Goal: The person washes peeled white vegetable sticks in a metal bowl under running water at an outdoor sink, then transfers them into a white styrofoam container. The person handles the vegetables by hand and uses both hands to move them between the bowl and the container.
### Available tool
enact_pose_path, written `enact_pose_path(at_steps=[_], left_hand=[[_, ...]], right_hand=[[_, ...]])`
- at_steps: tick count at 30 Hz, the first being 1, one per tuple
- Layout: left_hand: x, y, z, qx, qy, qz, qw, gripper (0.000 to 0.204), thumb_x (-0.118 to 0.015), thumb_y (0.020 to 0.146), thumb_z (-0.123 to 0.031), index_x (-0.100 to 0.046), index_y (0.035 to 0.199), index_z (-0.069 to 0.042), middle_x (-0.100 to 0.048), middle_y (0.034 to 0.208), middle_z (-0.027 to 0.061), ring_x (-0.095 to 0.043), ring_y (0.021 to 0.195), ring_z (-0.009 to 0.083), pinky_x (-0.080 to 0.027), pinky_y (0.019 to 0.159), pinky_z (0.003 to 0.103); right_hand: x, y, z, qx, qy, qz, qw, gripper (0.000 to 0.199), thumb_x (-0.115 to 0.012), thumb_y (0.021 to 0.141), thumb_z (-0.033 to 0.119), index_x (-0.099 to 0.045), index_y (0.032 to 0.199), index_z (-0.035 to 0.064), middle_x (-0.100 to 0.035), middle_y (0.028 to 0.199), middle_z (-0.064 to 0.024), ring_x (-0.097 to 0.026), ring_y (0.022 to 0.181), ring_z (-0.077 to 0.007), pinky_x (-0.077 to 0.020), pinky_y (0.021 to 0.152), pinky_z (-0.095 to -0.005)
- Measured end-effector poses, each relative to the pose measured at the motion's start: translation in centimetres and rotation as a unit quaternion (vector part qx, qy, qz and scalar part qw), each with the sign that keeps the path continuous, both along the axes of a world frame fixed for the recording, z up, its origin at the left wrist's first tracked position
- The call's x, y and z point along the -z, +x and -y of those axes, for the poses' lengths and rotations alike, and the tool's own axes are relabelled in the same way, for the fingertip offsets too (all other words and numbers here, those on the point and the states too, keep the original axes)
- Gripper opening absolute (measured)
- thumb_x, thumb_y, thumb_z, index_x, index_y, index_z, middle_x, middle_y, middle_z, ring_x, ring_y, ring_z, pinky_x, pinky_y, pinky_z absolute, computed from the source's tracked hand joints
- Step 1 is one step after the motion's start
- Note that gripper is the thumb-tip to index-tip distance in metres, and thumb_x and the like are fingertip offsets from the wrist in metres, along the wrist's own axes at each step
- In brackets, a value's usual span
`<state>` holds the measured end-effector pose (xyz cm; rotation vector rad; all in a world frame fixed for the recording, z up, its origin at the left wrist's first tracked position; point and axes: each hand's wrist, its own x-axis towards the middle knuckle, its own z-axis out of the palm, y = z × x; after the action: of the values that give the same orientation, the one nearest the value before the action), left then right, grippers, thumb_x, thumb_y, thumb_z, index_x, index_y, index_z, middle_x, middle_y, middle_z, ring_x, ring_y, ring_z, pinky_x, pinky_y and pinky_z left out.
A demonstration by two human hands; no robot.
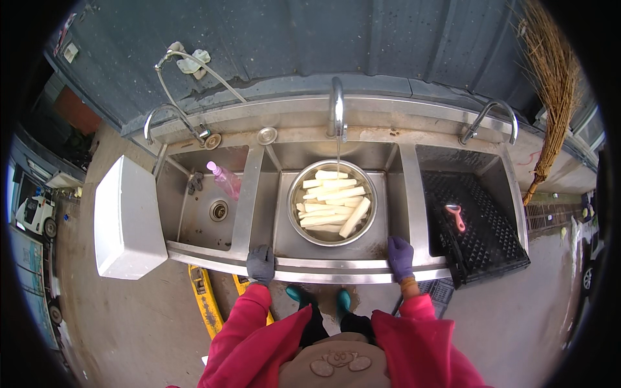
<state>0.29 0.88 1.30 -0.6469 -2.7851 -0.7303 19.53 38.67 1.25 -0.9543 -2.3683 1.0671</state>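
Note:
My left hand (261,264), in a grey glove, is closed over the front rim of a steel three-basin sink (323,270). On the same rim, farther right, my right hand (401,257) in a purple glove grips the edge. Between them, in the middle basin, stands a round metal bowl (292,216) holding several long, peeled, pale root vegetables (333,194). A thin stream of water runs into the bowl from the middle faucet (337,107).
A pink plastic bottle (225,181) lies in the left basin. A black crate (482,226) with a pink peeler (458,220) on it leans in the right basin. A white foam box (126,220) stands left, a twig broom (548,84) right. Yellow forks (206,301) lie below.

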Motion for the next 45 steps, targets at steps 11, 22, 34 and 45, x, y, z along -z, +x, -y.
enact_pose_path(at_steps=[11, 22, 34, 45], left_hand=[[0.92, -0.26, 0.51, 0.002, -0.016, 0.014, 1.0, 0.019, -0.057, 0.089, -0.022, -0.066, 0.093, -0.005, -0.066, 0.091, 0.0168, -0.06, 0.084, 0.0395, -0.048, 0.077, 0.05], [0.75, -0.13, 0.47, 0.001, -0.022, 0.008, 1.0, 0.02, -0.057, 0.089, -0.022, -0.065, 0.095, -0.005, -0.067, 0.098, 0.017, -0.061, 0.087, 0.039, -0.048, 0.081, 0.049], [0.33, -0.04, 0.23, -0.001, -0.006, 0.007, 1.0, 0.019, -0.057, 0.09, -0.022, -0.064, 0.091, -0.005, -0.066, 0.093, 0.0177, -0.06, 0.084, 0.0398, -0.047, 0.078, 0.05], [0.31, -0.15, 0.18, 0.008, 0.004, 0.005, 1.0, 0.017, -0.056, 0.089, -0.021, -0.063, 0.087, -0.005, -0.065, 0.088, 0.0173, -0.059, 0.082, 0.0401, -0.047, 0.076, 0.05]], right_hand=[[0.25, 0.0, -0.02, 0.003, 0.0, -0.008, 1.0, 0.023, -0.059, 0.092, 0.022, -0.071, 0.094, 0.0032, -0.068, 0.086, -0.0197, -0.064, 0.083, -0.0405, -0.0508, 0.073, -0.0444], [0.12, 0.0, 0.07, 0.003, 0.013, -0.015, 1.0, 0.021, -0.06, 0.091, 0.022, -0.071, 0.092, 0.0037, -0.067, 0.085, -0.0195, -0.064, 0.081, -0.0399, -0.0509, 0.072, -0.0441], [0.54, 0.04, 0.01, -0.001, 0.031, -0.01, 0.999, 0.02, -0.062, 0.091, 0.02, -0.071, 0.092, 0.0024, -0.067, 0.083, -0.0197, -0.066, 0.078, -0.0375, -0.0506, 0.07, -0.0411], [0.47, 0.05, 0.05, -0.001, 0.033, -0.002, 0.999, 0.021, -0.061, 0.091, 0.021, -0.071, 0.091, 0.0022, -0.067, 0.083, -0.0201, -0.065, 0.077, -0.0382, -0.0505, 0.07, -0.0416]])
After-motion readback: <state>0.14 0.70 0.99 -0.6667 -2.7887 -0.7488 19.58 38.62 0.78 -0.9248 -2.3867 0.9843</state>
